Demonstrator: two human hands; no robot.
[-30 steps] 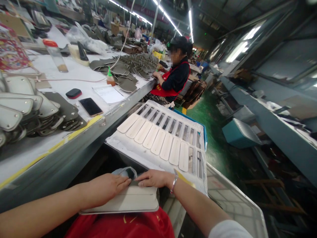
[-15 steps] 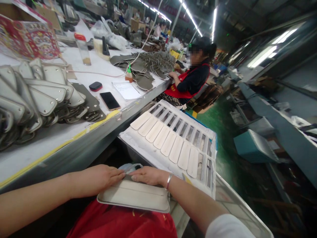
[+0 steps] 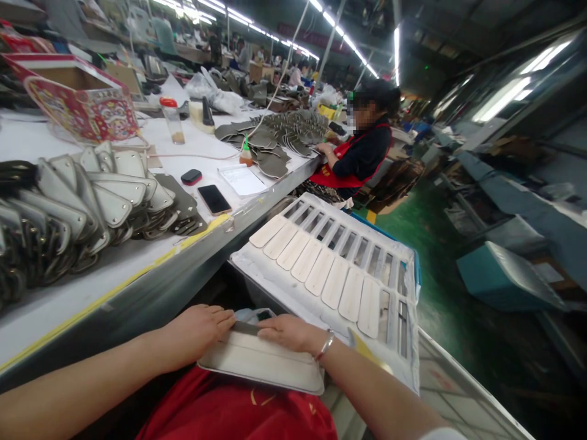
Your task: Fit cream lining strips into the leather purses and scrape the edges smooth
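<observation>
A flat pale-grey leather panel [image 3: 266, 363] lies across my lap on a red apron [image 3: 238, 409]. My left hand [image 3: 197, 333] rests on its upper left edge with the fingers stretched flat. My right hand [image 3: 293, 333], a bracelet at the wrist, presses flat on the upper edge opposite; the fingertips of both nearly meet over a dark strip. Just beyond stands a white slotted board [image 3: 330, 269] carrying several cream strips.
A long worktable [image 3: 68, 287] on my left holds stacks of grey panels [image 3: 82, 201], a phone [image 3: 214, 199], a black case [image 3: 191, 177], paper and a glue bottle [image 3: 246, 153]. A co-worker in a red apron [image 3: 355, 153] sits further along. Teal bins [image 3: 504, 278] stand on the green floor.
The view has swung left and down slightly, bringing more of the worktable in. Both hands stay pressed on the panel; it sits a little further right in view.
</observation>
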